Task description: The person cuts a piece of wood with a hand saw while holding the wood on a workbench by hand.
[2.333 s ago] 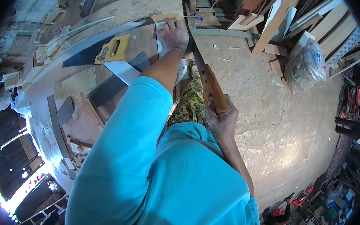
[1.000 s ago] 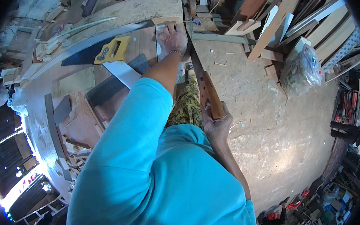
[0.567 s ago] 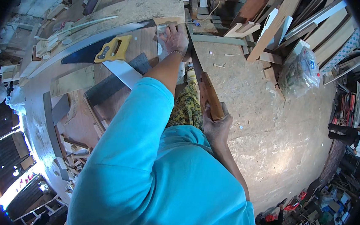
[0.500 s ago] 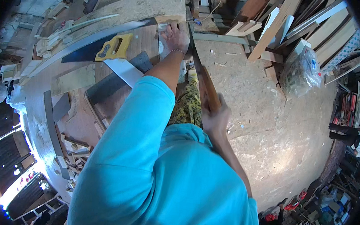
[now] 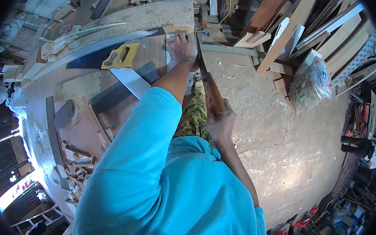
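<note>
Gripped handsaw (image 5: pixel 212 88), plastic bag (image 5: pixel 307 88), blue label (image 5: pixel 324 74) perhaps

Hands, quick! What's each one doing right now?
Left hand: open, fingers bent, pressed on a pale board.
Right hand: closed, holding a wooden-handled handsaw.

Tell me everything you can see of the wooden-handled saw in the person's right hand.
The handsaw has an orange-brown handle that looks like wood, and a long, dark blade that looks like metal. The right hand grips the handle's near end. From there the saw slants away and slightly left, its blade passing just right of the left hand. Its teeth, and what its far end touches, cannot be made out.
</note>
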A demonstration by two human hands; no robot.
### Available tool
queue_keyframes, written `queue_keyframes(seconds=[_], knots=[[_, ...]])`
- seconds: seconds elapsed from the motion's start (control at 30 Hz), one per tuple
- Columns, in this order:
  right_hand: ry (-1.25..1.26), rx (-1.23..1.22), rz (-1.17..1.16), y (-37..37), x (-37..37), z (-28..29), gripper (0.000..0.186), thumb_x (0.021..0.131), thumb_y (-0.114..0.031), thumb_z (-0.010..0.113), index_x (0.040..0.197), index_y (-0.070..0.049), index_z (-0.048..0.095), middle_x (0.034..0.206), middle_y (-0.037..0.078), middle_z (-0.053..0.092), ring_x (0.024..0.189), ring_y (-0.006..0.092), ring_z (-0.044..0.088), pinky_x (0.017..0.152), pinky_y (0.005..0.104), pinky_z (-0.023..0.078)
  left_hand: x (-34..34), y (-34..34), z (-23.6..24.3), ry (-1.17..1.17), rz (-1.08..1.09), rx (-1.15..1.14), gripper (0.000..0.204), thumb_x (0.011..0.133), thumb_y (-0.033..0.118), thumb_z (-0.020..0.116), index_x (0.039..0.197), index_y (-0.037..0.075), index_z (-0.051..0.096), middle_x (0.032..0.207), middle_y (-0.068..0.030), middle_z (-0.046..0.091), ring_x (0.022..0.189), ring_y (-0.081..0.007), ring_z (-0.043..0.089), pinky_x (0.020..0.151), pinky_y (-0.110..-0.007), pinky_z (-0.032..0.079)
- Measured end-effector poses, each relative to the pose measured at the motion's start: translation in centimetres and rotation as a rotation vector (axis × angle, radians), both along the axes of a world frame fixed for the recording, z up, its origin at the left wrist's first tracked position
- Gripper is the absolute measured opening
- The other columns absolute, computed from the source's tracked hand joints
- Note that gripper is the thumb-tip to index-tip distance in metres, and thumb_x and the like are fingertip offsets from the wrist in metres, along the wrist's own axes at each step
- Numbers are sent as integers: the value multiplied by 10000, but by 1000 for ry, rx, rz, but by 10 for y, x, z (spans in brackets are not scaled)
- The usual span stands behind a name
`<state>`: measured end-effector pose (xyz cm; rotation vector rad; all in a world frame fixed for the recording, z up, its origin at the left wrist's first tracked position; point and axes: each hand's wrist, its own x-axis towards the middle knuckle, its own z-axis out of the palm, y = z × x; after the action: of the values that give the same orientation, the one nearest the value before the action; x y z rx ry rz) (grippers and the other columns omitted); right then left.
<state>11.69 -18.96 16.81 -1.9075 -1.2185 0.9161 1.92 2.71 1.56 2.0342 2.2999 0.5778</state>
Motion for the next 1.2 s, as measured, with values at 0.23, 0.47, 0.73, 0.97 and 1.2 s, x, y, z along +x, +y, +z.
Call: queue_keyframes(seconds=[0.23,0.47,0.73,0.97,1.2], knots=[[24,67,33,-17,2,-6,140,700,-49,568,813,9,508,616,229,542,607,389,568,536,383,439,-3,-5,0,-56,34,-65,280,743,190,485,1020,157,508,1102,-57,420,1108,-223,355,903,-503,218],[-35,75,41,3,0,-8,135,693,-42,584,797,3,511,629,205,558,613,373,583,542,388,447,1,-6,0,-58,8,-37,277,753,200,476,1021,137,502,1079,-73,422,1079,-242,376,908,-525,216],[35,149,19,-37,3,11,131,688,-22,587,798,4,520,609,196,555,584,336,595,536,368,442,-4,-10,-2,-85,73,-81,299,752,181,476,1046,133,499,1098,-75,421,1091,-241,363,910,-531,199],[40,45,-18,4,-2,-13,212,685,-37,590,873,19,509,620,224,550,648,414,561,562,379,447,2,-2,-1,-15,-18,2,305,753,207,473,1045,127,500,1127,-83,413,1095,-255,358,873,-487,226],[230,22,-122,-47,5,2,192,681,-29,591,845,12,499,648,227,553,663,412,558,568,373,447,-11,-3,-5,0,15,-5,337,752,220,464,1075,126,480,1122,-87,406,1089,-253,357,838,-486,251]])
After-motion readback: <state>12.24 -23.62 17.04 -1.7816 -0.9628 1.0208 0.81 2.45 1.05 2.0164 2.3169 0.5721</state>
